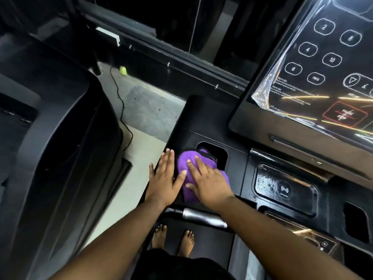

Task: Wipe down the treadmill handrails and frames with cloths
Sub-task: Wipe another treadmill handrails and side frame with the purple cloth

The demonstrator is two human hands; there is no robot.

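A purple cloth lies bunched on the black treadmill console frame, at the left side beside a cup-holder recess. My right hand presses flat on the cloth with straight, spread fingers. My left hand lies flat on the frame's left edge just beside the cloth, fingers straight, its thumb touching the cloth's edge. A silver-and-black handrail grip runs below both hands.
The control panel under plastic film rises at the upper right. A phone tray sits right of the cloth. Another black machine stands at the left, with a cable on the pale floor between. Bare feet stand on the belt.
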